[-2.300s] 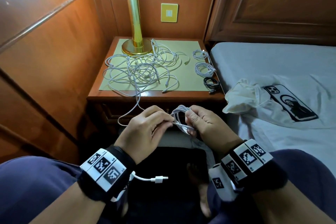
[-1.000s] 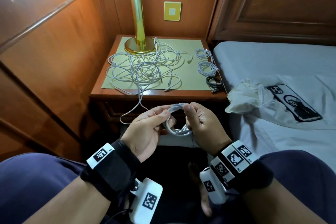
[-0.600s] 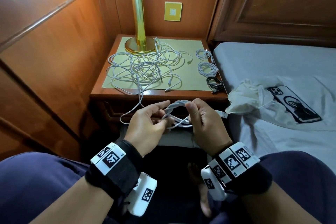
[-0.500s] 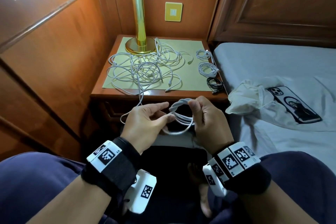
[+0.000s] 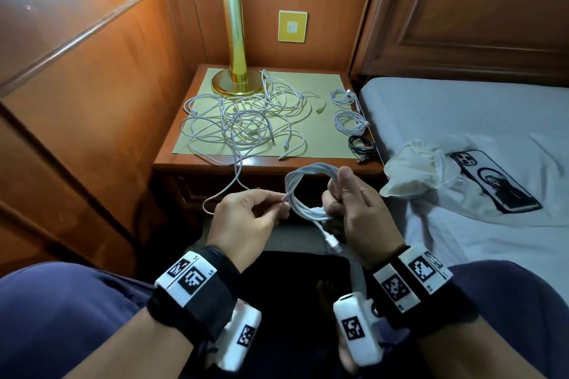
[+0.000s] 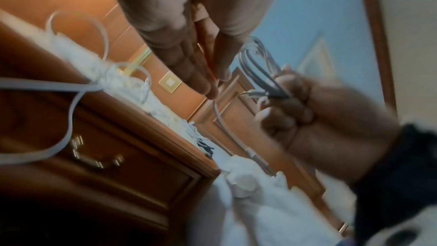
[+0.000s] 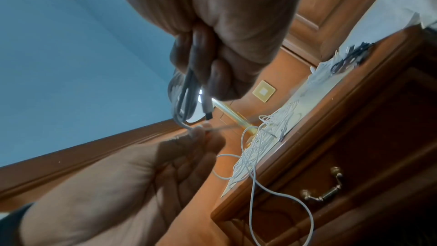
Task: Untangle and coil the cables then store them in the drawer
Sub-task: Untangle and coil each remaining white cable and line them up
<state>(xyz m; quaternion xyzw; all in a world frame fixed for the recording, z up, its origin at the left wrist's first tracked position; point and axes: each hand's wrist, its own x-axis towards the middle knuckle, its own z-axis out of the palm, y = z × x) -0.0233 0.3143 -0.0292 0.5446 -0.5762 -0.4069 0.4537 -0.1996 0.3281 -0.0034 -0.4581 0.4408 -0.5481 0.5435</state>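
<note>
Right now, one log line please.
phase: coiling | right hand: grips white coil | left hand: pinches its loose end | tangle: on nightstand | drawer: closed

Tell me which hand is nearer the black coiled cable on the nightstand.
Right. The right hand grips the white coil just below and left of the black coiled cable; the left hand pinches the coil's loose end farther left, across the coil from it.

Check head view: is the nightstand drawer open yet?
No. The drawer front sits flush in the nightstand, handle untouched, while the right hand grips the white coil.
</note>
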